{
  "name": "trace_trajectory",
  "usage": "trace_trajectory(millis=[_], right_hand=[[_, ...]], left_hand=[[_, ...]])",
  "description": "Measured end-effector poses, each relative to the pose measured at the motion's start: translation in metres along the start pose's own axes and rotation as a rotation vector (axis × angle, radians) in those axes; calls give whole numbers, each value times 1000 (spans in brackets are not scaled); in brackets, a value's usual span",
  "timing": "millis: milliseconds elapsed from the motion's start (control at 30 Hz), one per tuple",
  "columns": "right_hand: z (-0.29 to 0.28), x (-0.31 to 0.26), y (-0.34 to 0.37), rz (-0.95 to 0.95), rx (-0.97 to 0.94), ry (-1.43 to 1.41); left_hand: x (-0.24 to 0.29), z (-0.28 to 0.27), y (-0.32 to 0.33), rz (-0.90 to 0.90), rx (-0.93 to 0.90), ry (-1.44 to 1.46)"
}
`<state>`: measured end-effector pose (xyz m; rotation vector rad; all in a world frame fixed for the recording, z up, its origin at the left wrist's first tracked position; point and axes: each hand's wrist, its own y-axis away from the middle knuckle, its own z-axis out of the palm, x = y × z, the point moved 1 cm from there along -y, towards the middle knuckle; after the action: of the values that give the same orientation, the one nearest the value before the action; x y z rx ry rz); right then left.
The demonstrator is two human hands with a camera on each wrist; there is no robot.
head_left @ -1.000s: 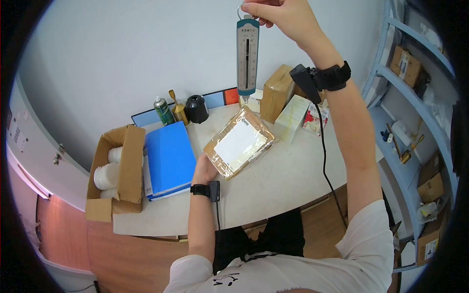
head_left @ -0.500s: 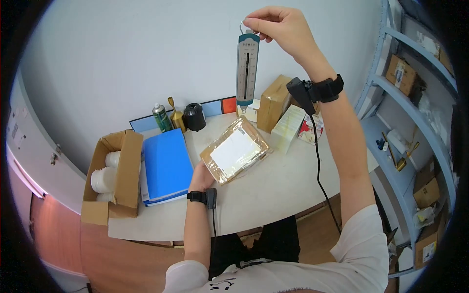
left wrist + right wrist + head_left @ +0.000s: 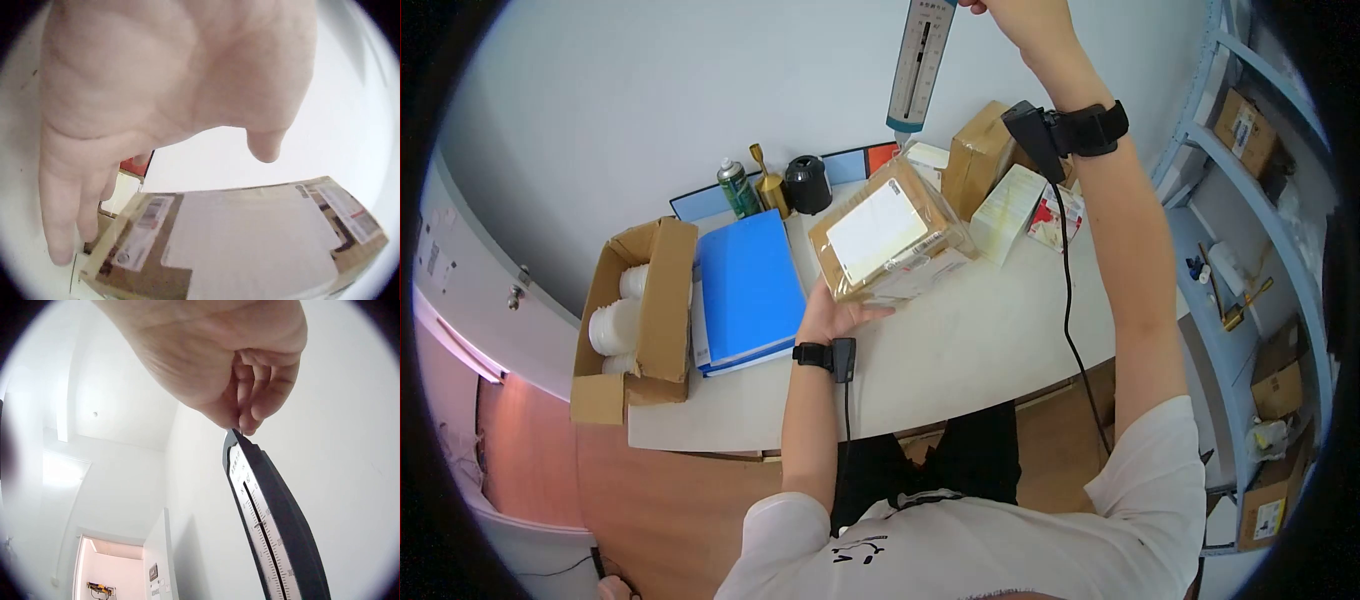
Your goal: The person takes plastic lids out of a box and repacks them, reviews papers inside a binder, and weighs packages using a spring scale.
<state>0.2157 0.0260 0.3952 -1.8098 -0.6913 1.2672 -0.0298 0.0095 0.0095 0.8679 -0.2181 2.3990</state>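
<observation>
High at the top of the head view, my right hand [image 3: 1035,25] pinches the upper end of a spring scale [image 3: 920,65]; the right wrist view shows curled fingertips [image 3: 250,422] on the top of the scale [image 3: 262,519]. Below its lower end is a tilted brown package [image 3: 900,190] in clear wrap with a white label, its top corner at the scale's tip; the hook joint is too small to tell. My left hand [image 3: 830,315] lies under the package's lower left corner, fingers spread. In the left wrist view this hand [image 3: 169,81] has extended fingers, not curled round the package [image 3: 250,244].
On the white table [image 3: 880,375] lie a blue folder [image 3: 750,285] and an open carton [image 3: 665,320] of white cups at left. A spray can [image 3: 738,188], brass item [image 3: 771,190], black object [image 3: 808,185] and boxes [image 3: 980,160] stand behind. Shelves [image 3: 1230,300] are at right.
The scale has risen out of the top of the view and leans more. The package has turned, showing its lower side. My left hand's fingers have spread out beneath it.
</observation>
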Motion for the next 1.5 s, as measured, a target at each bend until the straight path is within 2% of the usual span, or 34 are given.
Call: trace_trajectory(millis=[33,167,233,267,333,367,433,467,533,567,633,700,733,767,833,867,900,967,1000,1033,1100,1167,1233,1367,1400,1467,1500], right_hand=[[0,1,2,10,5,-22],[-2,8,13,58,13,-105],[3,9,24,102,19,-154],[5,10,28,139,37,-201],[10,12,35,144,34,-241],[11,14,39,144,39,-280],[12,18,48,163,10,-370],[10,19,52,168,-14,-457],[2,30,66,219,-8,-531],[-4,39,75,266,-4,-605],[-22,65,98,273,9,-517],[-42,93,122,281,12,-426],[-53,107,135,408,33,-450],[-58,117,150,537,56,-471],[-56,136,178,583,107,-510],[-54,139,187,613,167,-560],[-53,140,196,614,167,-551],[-43,138,209,648,177,-554],[-39,143,215,667,250,-530],[-37,143,217,670,257,-528],[-34,141,222,698,445,-581],[-29,137,223,719,485,-588],[-24,138,225,709,512,-586],[-22,164,237,616,570,-568],[-24,176,247,614,568,-570],[-30,205,271,627,499,-117],[-30,211,279,619,493,-122]], left_hand=[[-1,1,0,-31,-109,88],[-9,4,-3,-12,-134,101],[-17,-2,-8,-32,-211,295],[-20,-2,-11,-30,-204,301],[-29,0,-14,-275,-182,368],[-31,2,-17,-276,-172,376],[-31,7,-19,-326,-328,634],[-33,3,-18,-328,-322,637],[-34,-13,-21,-69,-212,541],[-37,-22,-20,-71,-213,543],[-41,-38,-13,359,-459,773],[-11,13,6,227,-479,577],[-4,20,3,188,-321,416],[-5,22,-1,187,-317,431],[-13,23,-10,115,-76,346],[-11,16,-13,81,-75,230],[-19,12,-16,77,-80,236],[-19,39,-7,17,79,125],[-24,28,-12,-68,-78,313],[-22,24,-12,-75,-78,312],[-21,18,-11,-64,-113,204],[-19,28,-6,-74,-84,200],[-18,27,-4,-45,59,-7],[-6,23,-2,35,55,71],[-1,15,-3,159,68,96],[12,10,2,380,117,85],[17,11,5,391,114,85]])
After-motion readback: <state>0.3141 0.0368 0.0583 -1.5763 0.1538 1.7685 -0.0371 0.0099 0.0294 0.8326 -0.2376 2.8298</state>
